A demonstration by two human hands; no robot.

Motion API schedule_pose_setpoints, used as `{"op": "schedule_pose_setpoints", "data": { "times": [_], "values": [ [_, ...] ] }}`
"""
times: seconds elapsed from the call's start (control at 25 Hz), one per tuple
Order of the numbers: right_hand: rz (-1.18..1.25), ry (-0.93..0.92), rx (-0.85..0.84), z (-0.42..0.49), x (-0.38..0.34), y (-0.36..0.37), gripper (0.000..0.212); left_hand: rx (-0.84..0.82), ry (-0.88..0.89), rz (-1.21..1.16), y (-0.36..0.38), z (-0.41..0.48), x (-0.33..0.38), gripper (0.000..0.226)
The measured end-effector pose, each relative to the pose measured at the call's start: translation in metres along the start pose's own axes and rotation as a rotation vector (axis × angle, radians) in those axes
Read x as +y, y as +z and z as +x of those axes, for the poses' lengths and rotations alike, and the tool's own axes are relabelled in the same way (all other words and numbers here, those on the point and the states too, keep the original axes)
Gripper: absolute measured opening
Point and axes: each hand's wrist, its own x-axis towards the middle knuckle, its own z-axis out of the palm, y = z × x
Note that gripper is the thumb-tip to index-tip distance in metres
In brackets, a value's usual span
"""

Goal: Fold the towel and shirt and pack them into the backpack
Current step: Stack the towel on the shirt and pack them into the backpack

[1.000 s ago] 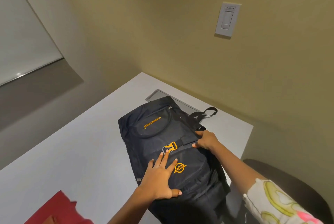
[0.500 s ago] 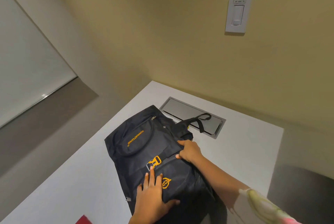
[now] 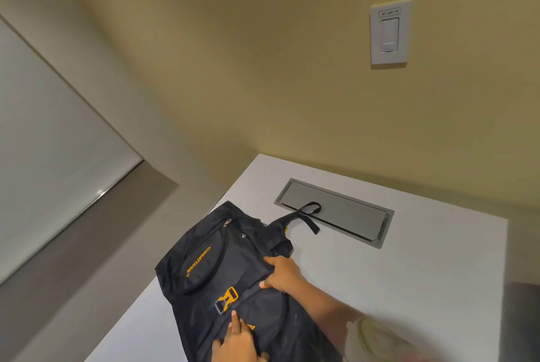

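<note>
Black backpack is laid on the counter. Its fabric is gripped by the right hand, and it is pressed by the flat left hand.

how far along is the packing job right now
Done: the backpack lies on the table with its yellow buckle clipped. In hand: the right hand grips its fabric while the left hand presses flat on the front. Left: unclear; neither towel nor shirt is in view, so I cannot tell whether they are inside.

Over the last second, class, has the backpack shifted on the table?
Yes. The backpack slid away from the wall, off the grey panel it mostly covered.
</note>
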Motion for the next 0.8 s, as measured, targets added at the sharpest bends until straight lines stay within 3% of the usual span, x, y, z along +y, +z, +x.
{"op": "schedule_pose_setpoints", "data": {
  "times": [0.08, 0.2, 0.32, 0.44, 0.52, 0.64, 0.8],
  "values": [
    [0.078, -0.056, -0.057, 0.007, 0.004, -0.02, 0.059, 0.028, -0.019, -0.017, -0.005, 0.0, 0.002, 0.098],
    [0.204, -0.023, 0.056, 0.023, 0.011, -0.048, 0.022, 0.054, 0.005, -0.061, -0.01, -0.001, 0.004, 0.092],
    [-0.037, -0.055, 0.115, 0.039, 0.015, -0.063, 0.032, 0.175, 0.036, -0.1, -0.029, 0.009, 0.01, 0.074],
    [-0.246, -0.127, 0.036, 0.051, 0.014, -0.055, 0.039, 0.271, 0.131, -0.13, -0.05, 0.039, 0.024, 0.063],
    [-0.349, -0.151, -0.016, 0.057, 0.014, -0.043, 0.033, 0.24, 0.251, -0.12, -0.064, 0.058, 0.036, 0.058],
    [-0.404, -0.173, -0.015, 0.063, 0.017, -0.034, 0.02, 0.204, 0.396, 0.077, -0.073, 0.082, 0.038, 0.068],
    [-0.501, -0.288, 0.023, 0.062, 0.029, -0.033, 0.022, 0.225, 0.471, 0.203, -0.072, 0.1, 0.03, 0.055]
  ]
}}
